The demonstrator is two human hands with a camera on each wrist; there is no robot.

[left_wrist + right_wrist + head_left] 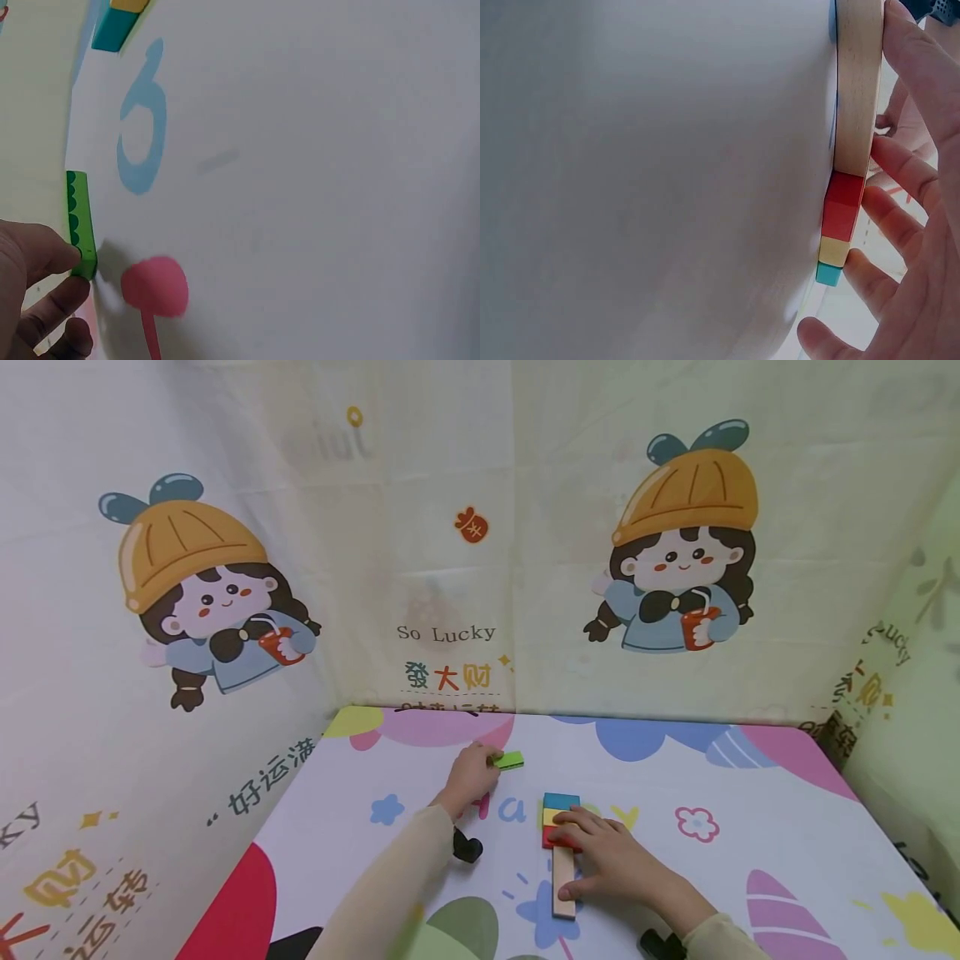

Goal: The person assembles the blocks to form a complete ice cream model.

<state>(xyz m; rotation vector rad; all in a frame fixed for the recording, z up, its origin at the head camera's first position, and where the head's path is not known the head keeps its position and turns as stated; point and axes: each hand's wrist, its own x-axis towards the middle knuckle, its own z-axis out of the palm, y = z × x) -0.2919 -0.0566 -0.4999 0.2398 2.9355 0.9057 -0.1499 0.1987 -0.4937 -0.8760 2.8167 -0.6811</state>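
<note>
In the head view my left hand [468, 777] reaches to the far side of the table, thumb and finger pinching the near end of a flat green block [84, 217] with dark scallops along one face. My right hand [611, 852] spreads over a row of blocks, its fingertips on their upper faces. That row runs from a plain wooden strip [563, 885] nearest me to a red block [842, 206], a yellow block [835, 250] and a blue-green block [562, 800] at the far end. The right fingers partly cover the red and yellow ones.
A white table [637, 785] printed with coloured shapes and letters carries everything. Patterned cloth [555, 527] hangs behind it and along both sides. A black wrist device [467, 847] shows by my left forearm, another black one [662, 945] by the right wrist.
</note>
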